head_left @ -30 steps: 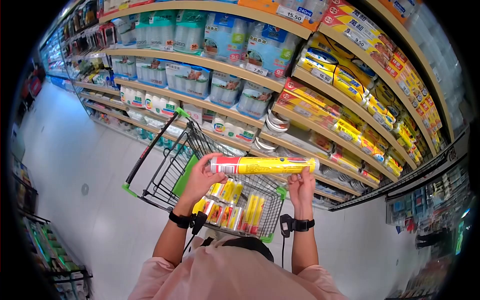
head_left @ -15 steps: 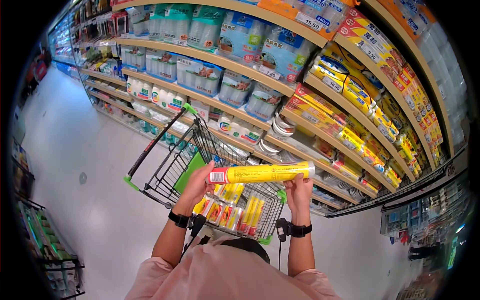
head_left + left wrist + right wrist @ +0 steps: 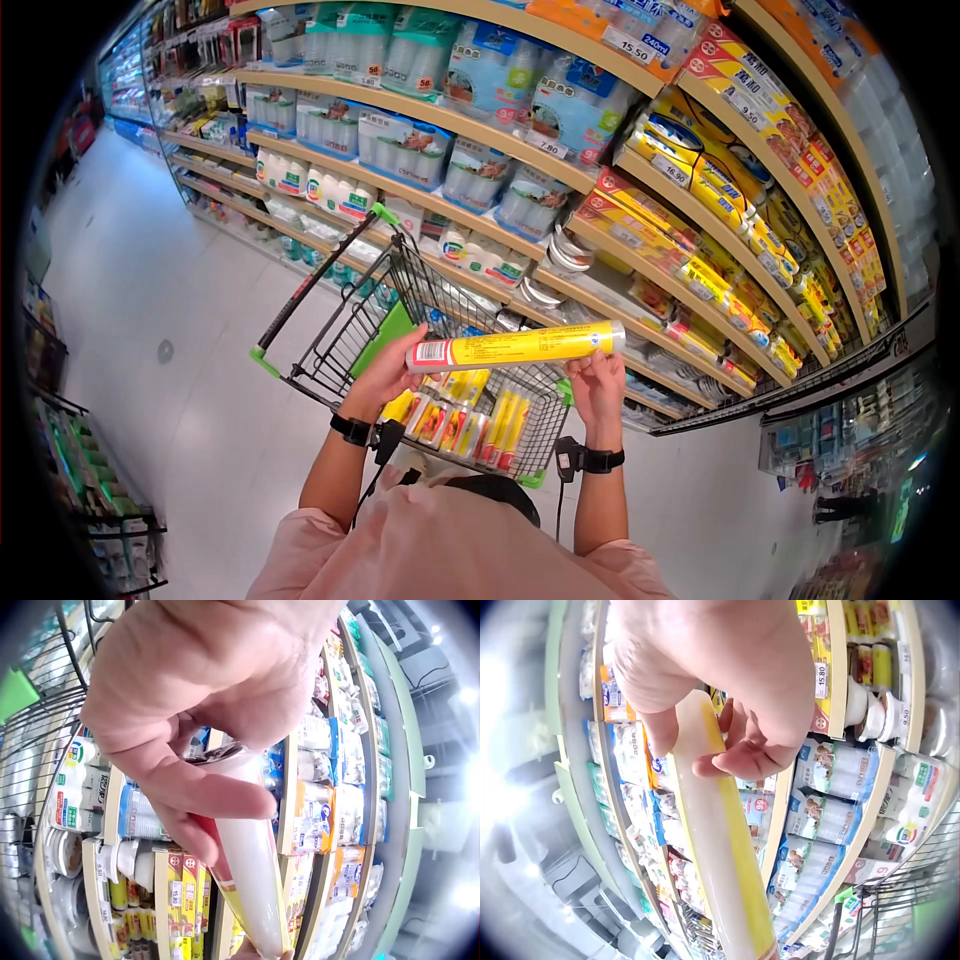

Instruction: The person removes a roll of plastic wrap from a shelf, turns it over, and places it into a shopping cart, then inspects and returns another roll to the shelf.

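Since one second ago, the long yellow cylindrical roll, wrapped in clear film, has dropped slightly and tilted. Its red-and-white labelled end now sits lower than its other end. The left hand has moved from over that end to beneath and behind it.

The left hand grips the labelled end. In the left wrist view the thumb lies across the roll and the fingers of the left hand curl round it. The right hand holds the opposite end from below. In the right wrist view the right hand pinches the roll between thumb and fingertips.

The roll is carried in the air by both hands, nearly horizontal, above the near end of the black wire shopping cart with green corner trim. It touches neither the cart nor the shelves.

Inside the cart, a row of yellow packaged rolls lies against the near end wall, directly below the held roll.

Each wrist carries a black strap with a small camera unit. A pink garment covers the person's shoulders at the bottom edge of the head view.

Beyond the far side of the cart stand beige curved store shelves. They hold clear packs of disposable cups on the left and yellow and red boxed rolls on the right. A pale floor aisle runs along the left side of the cart.
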Motion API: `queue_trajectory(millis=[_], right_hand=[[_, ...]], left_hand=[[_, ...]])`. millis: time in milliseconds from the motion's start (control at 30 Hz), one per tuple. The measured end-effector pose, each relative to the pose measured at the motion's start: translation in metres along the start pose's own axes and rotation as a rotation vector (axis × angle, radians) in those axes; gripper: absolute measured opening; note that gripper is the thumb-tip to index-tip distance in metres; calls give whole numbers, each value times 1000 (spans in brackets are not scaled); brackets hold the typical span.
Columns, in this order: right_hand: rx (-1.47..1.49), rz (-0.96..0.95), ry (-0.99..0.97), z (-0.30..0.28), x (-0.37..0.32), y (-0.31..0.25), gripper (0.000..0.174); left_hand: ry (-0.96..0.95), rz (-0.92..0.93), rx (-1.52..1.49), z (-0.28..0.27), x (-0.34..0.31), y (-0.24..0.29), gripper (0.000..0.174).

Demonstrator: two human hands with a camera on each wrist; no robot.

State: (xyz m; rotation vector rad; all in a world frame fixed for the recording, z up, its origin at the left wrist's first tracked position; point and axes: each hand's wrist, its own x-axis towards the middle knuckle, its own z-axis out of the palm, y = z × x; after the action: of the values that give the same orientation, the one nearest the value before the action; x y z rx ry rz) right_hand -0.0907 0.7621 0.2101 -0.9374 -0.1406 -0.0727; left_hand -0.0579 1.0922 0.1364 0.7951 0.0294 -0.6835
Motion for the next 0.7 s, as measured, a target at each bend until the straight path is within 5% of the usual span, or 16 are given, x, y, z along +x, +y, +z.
queue_trajectory(millis=[200, 400, 700], right_hand=[[-37, -15, 47, -2, -5, 3, 51], [-80, -13, 107, -27, -14, 3, 40], [-86, 18, 174, -57, -39, -8, 28]], left_hand=[[99, 217, -15, 0, 3, -11, 29], [6, 348, -44, 4, 8, -27, 55], [-69, 361, -32, 12, 28, -56, 53]])
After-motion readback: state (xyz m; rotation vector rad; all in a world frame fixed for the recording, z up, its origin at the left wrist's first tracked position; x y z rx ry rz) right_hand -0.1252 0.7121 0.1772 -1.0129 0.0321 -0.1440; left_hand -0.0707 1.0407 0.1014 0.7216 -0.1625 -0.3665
